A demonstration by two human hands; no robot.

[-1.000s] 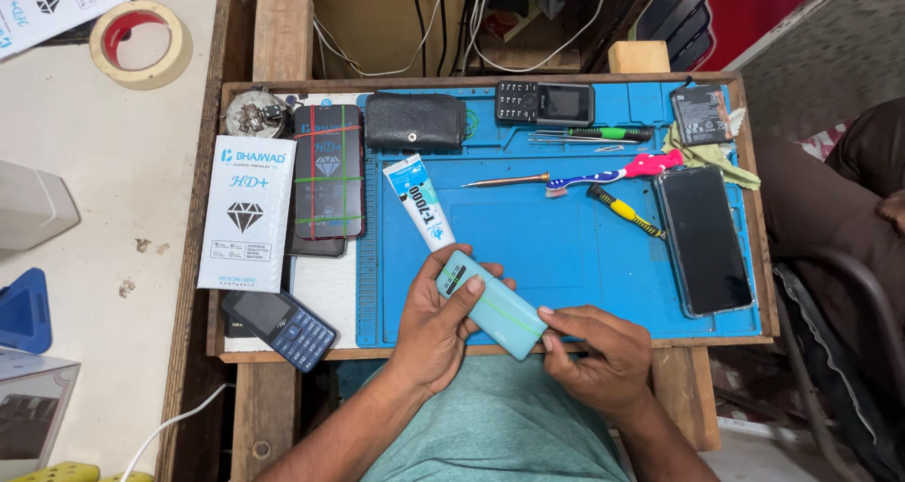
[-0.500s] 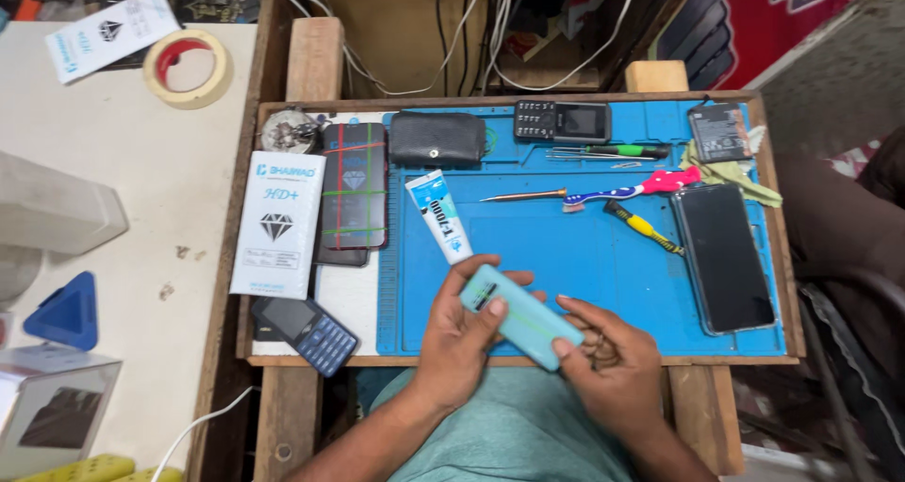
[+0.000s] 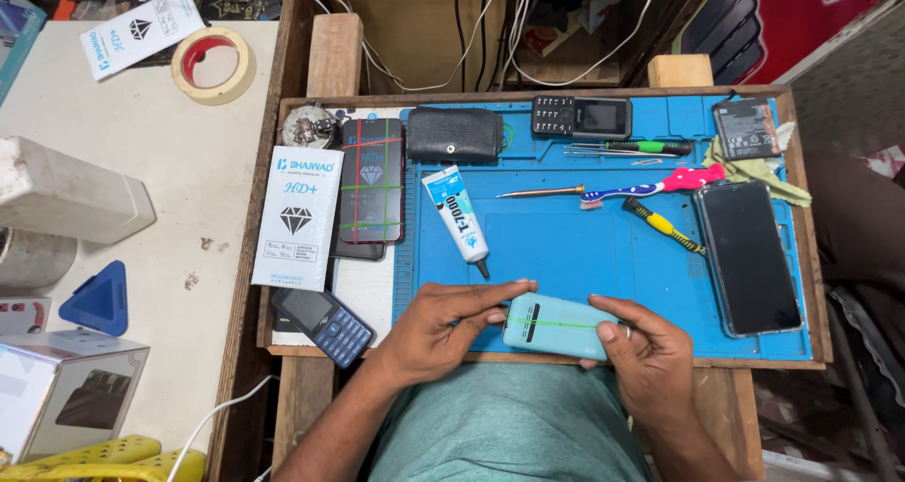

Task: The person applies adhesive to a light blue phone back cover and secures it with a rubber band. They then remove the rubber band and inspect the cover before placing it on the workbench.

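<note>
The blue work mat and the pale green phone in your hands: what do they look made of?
Blue work mat: looks like matte silicone rubber, with moulded ridges and compartments along its top edge. Pale green phone: back looks like smooth plastic with a soft sheen; glass cannot be ruled out.

Bare blue mat [image 3: 566, 246] between glue tube [image 3: 457, 216] and screwdriver [image 3: 663, 225]

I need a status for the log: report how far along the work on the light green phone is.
Done, by the look of it: the light green phone is closed up back side out, with a thin green band around it. In hand: the left hand and right hand hold it over the blue mat. Left: the glue tube, screwdriver and toothbrush lie out; whether bonding is finished cannot be told.
</note>
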